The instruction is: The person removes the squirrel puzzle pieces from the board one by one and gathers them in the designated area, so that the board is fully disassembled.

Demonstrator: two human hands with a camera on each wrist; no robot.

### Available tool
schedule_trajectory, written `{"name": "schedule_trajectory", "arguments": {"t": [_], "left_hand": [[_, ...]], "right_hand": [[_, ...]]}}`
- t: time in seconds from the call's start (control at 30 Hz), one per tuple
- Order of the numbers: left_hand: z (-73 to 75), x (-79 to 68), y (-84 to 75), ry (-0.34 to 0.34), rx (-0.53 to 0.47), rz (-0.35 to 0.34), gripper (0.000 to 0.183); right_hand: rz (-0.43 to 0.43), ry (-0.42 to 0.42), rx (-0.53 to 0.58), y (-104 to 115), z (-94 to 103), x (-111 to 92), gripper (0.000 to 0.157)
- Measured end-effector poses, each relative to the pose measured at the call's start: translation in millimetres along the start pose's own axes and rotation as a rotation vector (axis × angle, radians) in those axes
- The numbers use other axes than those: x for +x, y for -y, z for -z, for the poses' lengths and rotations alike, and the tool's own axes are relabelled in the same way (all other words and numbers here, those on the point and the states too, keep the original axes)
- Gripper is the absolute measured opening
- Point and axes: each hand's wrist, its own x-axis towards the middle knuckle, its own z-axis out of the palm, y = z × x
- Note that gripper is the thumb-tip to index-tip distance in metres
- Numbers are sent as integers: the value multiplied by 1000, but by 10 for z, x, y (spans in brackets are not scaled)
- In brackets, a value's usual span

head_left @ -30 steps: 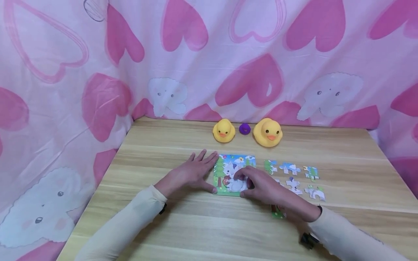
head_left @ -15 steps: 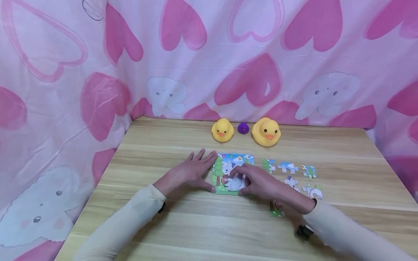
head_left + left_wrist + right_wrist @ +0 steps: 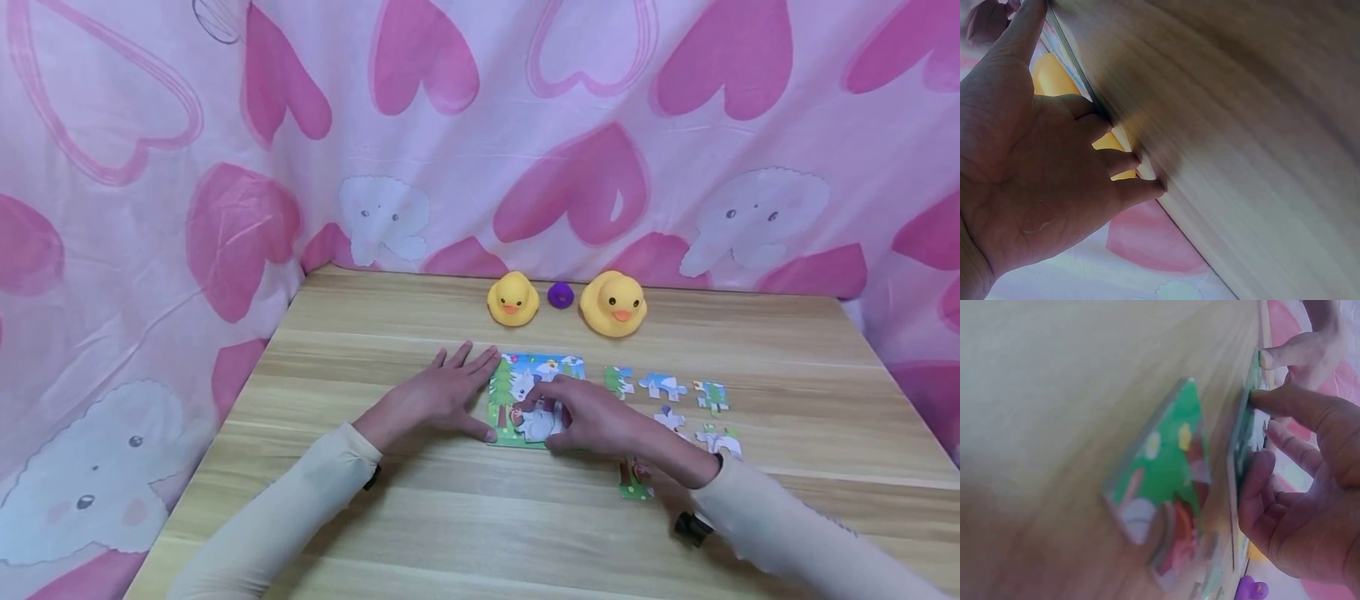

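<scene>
My left hand [image 3: 438,398] rests with spread fingers at the left edge of a picture puzzle board [image 3: 502,387]. Its thumb touches the board's near left corner. In the left wrist view the straight fingers of that hand [image 3: 1041,169] meet the wooden tabletop. My right hand [image 3: 600,418] pinches a mostly white puzzle piece [image 3: 538,425] between thumb and curled fingers, low over the near middle of the board. The piece sits slightly askew to the picture, and the hand covers the board's right part. In the right wrist view, the right thumb tip lies at the board's near edge.
Several loose puzzle pieces [image 3: 663,386] lie right of the board; a green and brown piece [image 3: 636,479] lies nearest, partly under the right forearm. Two yellow rubber ducks [image 3: 513,300] flank a small purple duck [image 3: 560,295] behind the board. A pink heart-patterned curtain [image 3: 570,183] hangs behind the table.
The right hand has shifted slightly left over the board with the white puzzle piece, which has turned a little. The left hand stays at the board's left edge.
</scene>
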Motion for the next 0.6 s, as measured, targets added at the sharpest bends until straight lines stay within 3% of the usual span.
{"name": "schedule_trajectory", "arguments": {"t": [0.37, 0.6], "left_hand": [[5, 21, 13, -2, 11, 2, 125], [-13, 25, 19, 6, 4, 9, 125]], "right_hand": [[2, -69, -84, 5, -33, -23, 49], [10, -103, -61, -18, -9, -148, 50]]}}
